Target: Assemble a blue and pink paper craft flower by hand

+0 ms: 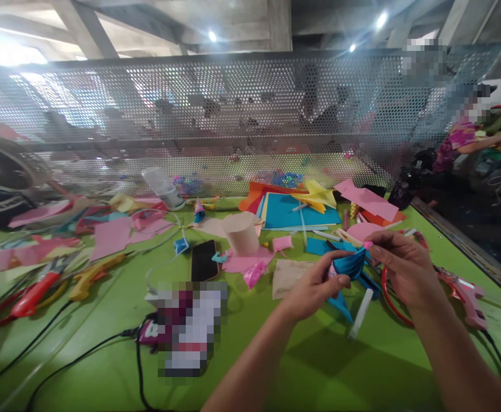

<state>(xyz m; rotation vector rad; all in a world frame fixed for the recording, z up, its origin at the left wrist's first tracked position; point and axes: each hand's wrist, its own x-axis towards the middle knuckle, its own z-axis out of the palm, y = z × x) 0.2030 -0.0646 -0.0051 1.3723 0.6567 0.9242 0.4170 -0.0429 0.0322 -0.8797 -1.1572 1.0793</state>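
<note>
A curled piece of blue paper (350,265) is held between both my hands above the green table (310,366). My left hand (314,286) pinches its lower left part, where a blue point sticks downward. My right hand (400,266) grips its right edge with thumb and fingers closed. A white glue stick (361,313) lies on the table just below the paper. A red hoop (388,300) lies under my right hand.
A pink glue gun (462,292) lies to the right, near the table edge. Behind are a stack of coloured sheets (295,210), a beige paper cylinder (241,233), a black phone (203,259), red-handled scissors (35,289) and cables (82,355). A perforated metal screen (233,120) closes the back. A person sits far right.
</note>
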